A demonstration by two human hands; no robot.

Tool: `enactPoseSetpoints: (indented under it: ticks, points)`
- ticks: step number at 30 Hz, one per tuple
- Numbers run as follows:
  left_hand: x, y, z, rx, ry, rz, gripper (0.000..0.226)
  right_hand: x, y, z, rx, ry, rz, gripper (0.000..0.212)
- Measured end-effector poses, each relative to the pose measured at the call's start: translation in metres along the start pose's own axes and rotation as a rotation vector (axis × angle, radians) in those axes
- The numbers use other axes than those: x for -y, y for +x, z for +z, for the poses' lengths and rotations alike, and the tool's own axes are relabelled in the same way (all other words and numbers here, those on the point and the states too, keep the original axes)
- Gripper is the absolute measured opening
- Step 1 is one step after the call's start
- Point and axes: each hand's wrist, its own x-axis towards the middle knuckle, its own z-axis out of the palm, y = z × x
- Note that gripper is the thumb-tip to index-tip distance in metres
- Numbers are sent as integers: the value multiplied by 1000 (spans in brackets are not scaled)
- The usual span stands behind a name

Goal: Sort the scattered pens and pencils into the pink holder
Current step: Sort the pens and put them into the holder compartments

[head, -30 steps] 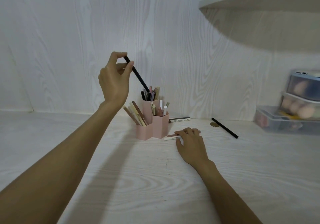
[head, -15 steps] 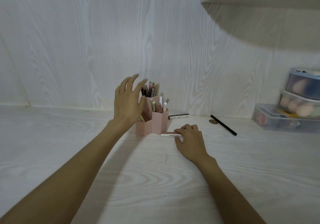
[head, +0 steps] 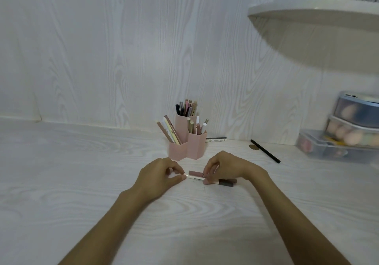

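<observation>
Cream pen [head: 194, 177] lies on the desk [head: 82, 182] before the holder [head: 187, 146]; left hand [head: 158, 179] pinches its tip, right hand [head: 225, 167] its middle, apparently steadying both ends for lifting.

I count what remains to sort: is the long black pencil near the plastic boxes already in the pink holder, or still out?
Out. The black pencil lies flat on the desk, right of the pink holder and apart from it.

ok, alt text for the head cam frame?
Both hands, left hand and right hand, pinch pens lying on a white desk before a pink holder. A black pencil lies further right.
</observation>
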Motion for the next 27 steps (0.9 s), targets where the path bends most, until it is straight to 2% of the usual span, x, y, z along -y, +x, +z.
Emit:
enactPoseSetpoints:
  ticks: [2,3,5,7,9,13,15,20,24,27]
  points:
    - [3,1,1,25,-23,11,13,2,-1,-5,-22,16,-25,9]
    - [3,1,1,32,-38,12,12,3,-3,-9,-82,55,-50,12]
    - [4,2,1,28,-87,-1,12,14,-8,-18,-306,234,-105,17]
    - [3,3,1,13,-159,-43,12,31,-11,-30,-568,450,-198,35]
    - [3,4,0,1,-235,-88,11,49,-7,-42,-784,562,-319,51]
    - [7,8,1,-34,-358,-158,11,74,14,-54,-1108,397,-428,50]
    - [9,8,2,-47,-393,-176,13,78,26,-52,-1140,269,-399,47]
    - [7,6,1,-52,-408,-186,12,66,49,-28,-1062,-111,-318,25]
    - [8,6,2,-77,-452,-194,13,52,54,-15,-1042,-181,-279,19]
    - [9,7,3,-101,-508,-194,12,43,54,-15,-1034,-181,-296,28]
